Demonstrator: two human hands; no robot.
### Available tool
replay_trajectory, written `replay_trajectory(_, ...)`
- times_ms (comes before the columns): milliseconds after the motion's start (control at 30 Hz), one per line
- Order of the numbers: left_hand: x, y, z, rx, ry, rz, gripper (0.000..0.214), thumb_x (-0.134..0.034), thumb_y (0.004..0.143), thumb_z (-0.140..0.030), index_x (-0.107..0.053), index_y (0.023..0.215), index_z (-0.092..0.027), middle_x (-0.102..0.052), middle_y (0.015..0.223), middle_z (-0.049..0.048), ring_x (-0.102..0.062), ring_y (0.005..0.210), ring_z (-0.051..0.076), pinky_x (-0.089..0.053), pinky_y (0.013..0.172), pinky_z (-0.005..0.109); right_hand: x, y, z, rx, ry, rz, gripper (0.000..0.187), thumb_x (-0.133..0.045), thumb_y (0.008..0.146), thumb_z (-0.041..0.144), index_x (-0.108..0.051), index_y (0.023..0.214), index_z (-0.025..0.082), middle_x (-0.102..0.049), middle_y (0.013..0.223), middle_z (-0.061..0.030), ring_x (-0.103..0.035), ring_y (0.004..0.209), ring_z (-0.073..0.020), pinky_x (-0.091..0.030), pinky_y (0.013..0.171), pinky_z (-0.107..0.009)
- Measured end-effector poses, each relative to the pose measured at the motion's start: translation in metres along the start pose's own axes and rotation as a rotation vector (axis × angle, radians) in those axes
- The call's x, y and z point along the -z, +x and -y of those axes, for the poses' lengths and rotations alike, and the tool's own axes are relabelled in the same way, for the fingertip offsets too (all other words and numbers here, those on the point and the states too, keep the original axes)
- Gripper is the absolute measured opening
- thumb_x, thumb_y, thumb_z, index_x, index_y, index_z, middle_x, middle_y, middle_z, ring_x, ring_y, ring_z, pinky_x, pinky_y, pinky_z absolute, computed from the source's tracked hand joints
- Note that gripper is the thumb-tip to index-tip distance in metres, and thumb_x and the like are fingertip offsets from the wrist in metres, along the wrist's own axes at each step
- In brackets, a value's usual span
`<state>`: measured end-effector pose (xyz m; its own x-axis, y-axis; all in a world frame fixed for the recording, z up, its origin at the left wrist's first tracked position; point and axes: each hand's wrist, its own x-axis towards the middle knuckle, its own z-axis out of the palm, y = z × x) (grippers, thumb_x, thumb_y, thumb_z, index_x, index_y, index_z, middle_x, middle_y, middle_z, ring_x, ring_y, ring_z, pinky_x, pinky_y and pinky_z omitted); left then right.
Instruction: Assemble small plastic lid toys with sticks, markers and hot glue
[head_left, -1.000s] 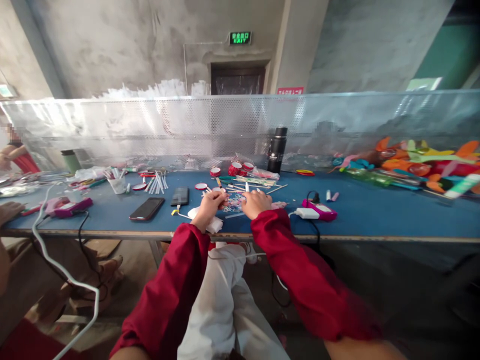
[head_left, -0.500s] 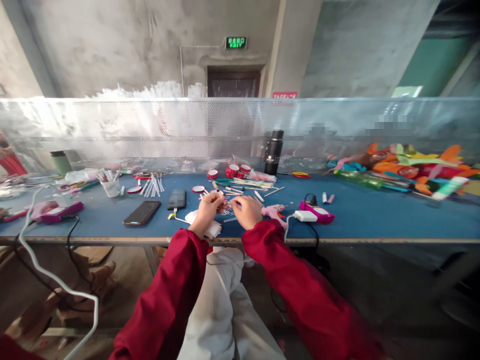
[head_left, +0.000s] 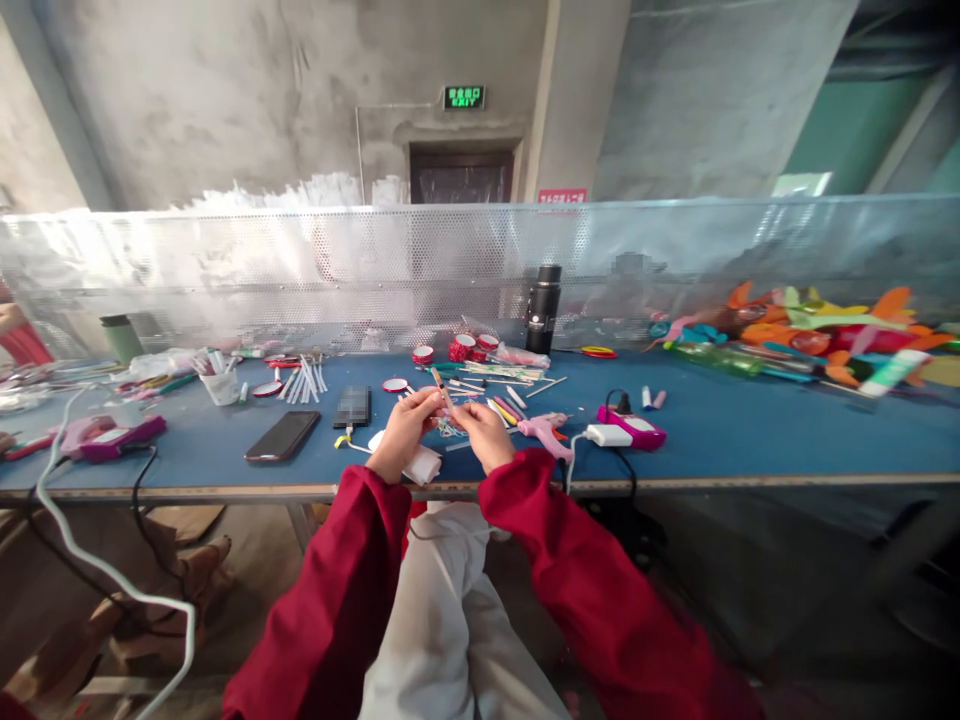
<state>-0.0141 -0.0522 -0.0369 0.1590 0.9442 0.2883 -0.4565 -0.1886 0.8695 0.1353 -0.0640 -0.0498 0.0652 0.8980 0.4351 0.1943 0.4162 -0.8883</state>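
My left hand (head_left: 405,430) and my right hand (head_left: 480,432) are raised just above the near edge of the blue table (head_left: 750,430), fingertips pinched close together. Between them is a thin stick (head_left: 439,385) that slants up from my left fingers, and a small piece I cannot make out. Both forearms wear dark red sleeves. Under my left wrist lies a white cloth (head_left: 420,465). A pink glue gun (head_left: 544,428) lies right of my right hand. Loose white and coloured sticks (head_left: 502,405) lie scattered just beyond my hands.
Two phones (head_left: 283,436) (head_left: 351,407) lie to the left. A white power adapter on a magenta device (head_left: 626,432) sits to the right, cords hanging. A black flask (head_left: 541,310) stands by the perforated metal screen (head_left: 225,270). Colourful toys (head_left: 817,335) pile up far right. Tape rolls (head_left: 465,348) sit mid-table.
Both hands have lifted off the table and drawn a little toward me, fingertips coming together. The camera has turned slightly left and tilted, uncovering the pink glue gun.
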Motion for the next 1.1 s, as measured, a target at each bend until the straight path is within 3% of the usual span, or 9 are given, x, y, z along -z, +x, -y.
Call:
replay_trajectory(200, 0.004, -0.001, -0.009, -0.006, -0.151, 0.029, 0.046, -0.09, 0.07, -0.039, -0.075, 0.103, -0.01, -0.066, 0.077, -0.0001, -0.059, 0.062, 0.004, -0.048, 0.058, 0.015, 0.005, -0.01, 0.008, -0.067, 0.198, 0.126, 0.038, -0.069, 0.072, 0.058, -0.065, 0.069, 0.02, -0.068, 0.073, -0.0022, -0.062, 0.075, -0.0189, -0.048, 0.077, -0.034)
replay_trajectory(467, 0.005, 0.003, -0.015, 0.031, -0.134, 0.038, 0.037, -0.09, 0.07, -0.033, -0.076, 0.095, -0.009, -0.063, 0.067, -0.001, -0.057, 0.056, 0.004, -0.047, 0.054, 0.012, 0.01, -0.017, 0.012, -0.067, 0.162, 0.191, 0.036, -0.065, 0.077, 0.056, -0.066, 0.071, 0.02, -0.07, 0.075, -0.002, -0.061, 0.073, -0.0179, -0.048, 0.073, -0.032)
replay_trajectory(567, 0.001, 0.004, -0.025, 0.011, -0.115, 0.031, 0.037, -0.091, 0.068, -0.033, -0.076, 0.092, -0.009, -0.063, 0.067, -0.0008, -0.056, 0.056, 0.003, -0.048, 0.055, 0.012, 0.028, -0.017, 0.018, 0.016, -0.104, 0.108, 0.035, -0.057, 0.086, 0.052, -0.069, 0.083, 0.02, -0.073, 0.087, -0.0059, -0.064, 0.079, -0.0203, -0.048, 0.074, -0.033)
replay_trajectory(667, -0.006, 0.005, -0.038, -0.067, -0.075, 0.033, 0.039, -0.093, 0.065, -0.035, -0.077, 0.091, -0.01, -0.063, 0.068, -0.0011, -0.055, 0.056, 0.003, -0.047, 0.055, 0.012, 0.061, -0.019, 0.028, 0.155, -0.681, -0.098, 0.03, -0.056, 0.091, 0.043, -0.071, 0.097, 0.018, -0.073, 0.104, -0.0129, -0.065, 0.097, -0.0257, -0.045, 0.087, -0.037)
replay_trajectory(733, -0.01, 0.006, -0.046, -0.123, -0.031, 0.021, 0.038, -0.092, 0.065, -0.036, -0.077, 0.088, -0.011, -0.063, 0.069, -0.0011, -0.053, 0.056, 0.003, -0.045, 0.052, 0.012, 0.085, -0.021, 0.032, 0.117, -1.072, -0.174, 0.033, -0.055, 0.092, 0.039, -0.073, 0.104, 0.015, -0.07, 0.112, -0.0196, -0.062, 0.106, -0.0321, -0.041, 0.091, -0.043)
replay_trajectory(800, -0.013, 0.006, -0.051, -0.166, 0.012, 0.009, 0.036, -0.092, 0.065, -0.037, -0.077, 0.086, -0.011, -0.063, 0.069, -0.0006, -0.053, 0.056, 0.003, -0.043, 0.052, 0.013, 0.104, -0.022, 0.03, 0.03, -1.316, -0.17, 0.037, -0.058, 0.089, 0.04, -0.074, 0.103, 0.01, -0.069, 0.114, -0.0255, -0.06, 0.111, -0.0375, -0.037, 0.093, -0.047)
replay_trajectory(1000, -0.016, 0.002, -0.051, -0.215, 0.049, -0.03, 0.032, -0.09, 0.067, -0.037, -0.076, 0.083, -0.013, -0.064, 0.07, -0.0004, -0.054, 0.058, 0.005, -0.043, 0.054, 0.017, 0.121, -0.009, 0.012, -0.044, -1.365, -0.031, 0.015, -0.073, 0.072, 0.027, -0.073, 0.071, 0.012, -0.075, 0.088, -0.0225, -0.065, 0.1, -0.0355, -0.029, 0.096, -0.05)
replay_trajectory(1100, -0.013, -0.003, -0.046, -0.204, 0.03, -0.069, 0.032, -0.09, 0.067, -0.036, -0.077, 0.084, -0.013, -0.065, 0.07, 0.0002, -0.055, 0.059, 0.005, -0.044, 0.056, 0.017, 0.121, -0.001, 0.009, -0.058, -1.333, -0.02, 0.024, -0.075, 0.072, 0.023, -0.061, 0.053, 0.017, -0.073, 0.077, -0.0188, -0.066, 0.097, -0.0337, -0.027, 0.095, -0.052)
